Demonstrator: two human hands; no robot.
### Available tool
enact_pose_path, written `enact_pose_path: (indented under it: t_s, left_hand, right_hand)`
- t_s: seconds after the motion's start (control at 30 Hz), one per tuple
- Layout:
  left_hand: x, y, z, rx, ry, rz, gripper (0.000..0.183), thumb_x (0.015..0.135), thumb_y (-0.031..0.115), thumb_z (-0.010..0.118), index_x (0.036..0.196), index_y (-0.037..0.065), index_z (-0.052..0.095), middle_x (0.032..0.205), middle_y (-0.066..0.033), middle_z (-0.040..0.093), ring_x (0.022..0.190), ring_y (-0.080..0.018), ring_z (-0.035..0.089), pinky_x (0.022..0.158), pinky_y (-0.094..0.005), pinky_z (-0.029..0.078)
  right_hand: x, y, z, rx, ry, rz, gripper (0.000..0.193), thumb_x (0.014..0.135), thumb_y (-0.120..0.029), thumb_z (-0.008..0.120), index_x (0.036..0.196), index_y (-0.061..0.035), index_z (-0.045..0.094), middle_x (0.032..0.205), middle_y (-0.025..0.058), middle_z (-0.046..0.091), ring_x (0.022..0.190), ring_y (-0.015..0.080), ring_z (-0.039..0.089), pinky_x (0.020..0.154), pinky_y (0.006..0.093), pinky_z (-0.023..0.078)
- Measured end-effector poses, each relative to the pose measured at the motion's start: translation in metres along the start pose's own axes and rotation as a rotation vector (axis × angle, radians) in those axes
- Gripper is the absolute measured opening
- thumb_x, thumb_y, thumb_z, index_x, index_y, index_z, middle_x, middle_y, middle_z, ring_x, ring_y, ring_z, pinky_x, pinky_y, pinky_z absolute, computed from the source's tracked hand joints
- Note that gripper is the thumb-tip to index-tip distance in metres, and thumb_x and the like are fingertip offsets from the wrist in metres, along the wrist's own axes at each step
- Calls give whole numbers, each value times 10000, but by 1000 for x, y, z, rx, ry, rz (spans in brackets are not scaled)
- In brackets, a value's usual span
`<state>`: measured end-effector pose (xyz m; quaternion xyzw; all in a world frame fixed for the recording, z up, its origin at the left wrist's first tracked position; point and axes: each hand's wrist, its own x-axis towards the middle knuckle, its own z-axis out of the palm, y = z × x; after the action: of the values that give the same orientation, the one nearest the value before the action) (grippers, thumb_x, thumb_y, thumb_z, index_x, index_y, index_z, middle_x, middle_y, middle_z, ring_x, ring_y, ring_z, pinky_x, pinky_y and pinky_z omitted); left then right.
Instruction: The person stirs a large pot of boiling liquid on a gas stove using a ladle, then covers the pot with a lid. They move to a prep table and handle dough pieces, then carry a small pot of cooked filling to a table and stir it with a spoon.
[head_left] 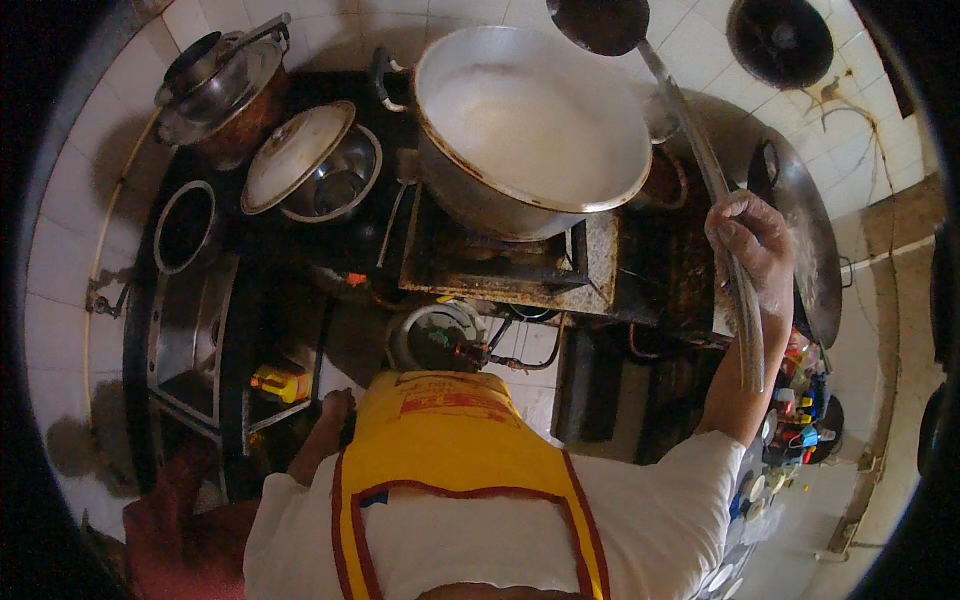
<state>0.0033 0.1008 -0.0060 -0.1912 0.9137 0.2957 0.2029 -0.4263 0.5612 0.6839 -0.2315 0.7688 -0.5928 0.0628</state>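
My right hand is closed around the long metal handle of a ladle. The ladle's round, dark bowl is raised past the far right rim of a large pot, apart from it. That pot is metal and holds a pale, whitish, foamy-looking liquid. It stands on a stained gas stove in front of me. My left hand hangs low beside my yellow apron; its fingers are too dark and small to make out.
A wide wok stands at the right. To the left are a steel bowl with a tilted lid, stacked pots and a sink. Below the stove sits a bucket. Bottles crowd the lower right.
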Motion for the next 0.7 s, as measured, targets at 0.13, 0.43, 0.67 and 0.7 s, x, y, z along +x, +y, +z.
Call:
enact_pose_path:
  t_s: [0.13, 0.43, 0.67, 0.7]
  left_hand:
    - [-14, 22, -18, -1219, 30, -573, 189, 968, 184, 560, 815, 82, 603, 628, -36, 548, 529, -196, 512, 506, -352, 449]
    - [-19, 37, -37, -873, -36, -302, 240, 945, 228, 612, 786, 65, 538, 656, -57, 537, 545, -168, 518, 487, -322, 449]
    - [-21, 33, -29, -1455, -47, -563, 226, 956, 250, 597, 834, 67, 544, 678, -38, 526, 538, -163, 484, 487, -344, 405]
    - [-23, 32, -27, -1530, -83, -541, 212, 954, 251, 596, 858, 68, 548, 707, -40, 532, 566, -169, 492, 508, -347, 412]
  right_hand:
    - [0, 0, -1, 45, -30, 51, 78, 861, -114, 624, 899, -46, 619, 773, 18, 589, 537, 52, 495, 440, 186, 374]
    - [-1, 0, -3, 117, -24, 85, 93, 875, -123, 622, 920, -45, 597, 749, 28, 581, 508, 62, 501, 409, 186, 384]
    - [0, 4, -8, 186, -35, 47, 109, 883, -141, 630, 923, -48, 590, 751, 38, 575, 478, 63, 484, 392, 181, 386]
    - [-1, 4, -8, 196, -32, 50, 111, 884, -144, 630, 923, -49, 590, 749, 38, 574, 475, 62, 482, 391, 181, 388]
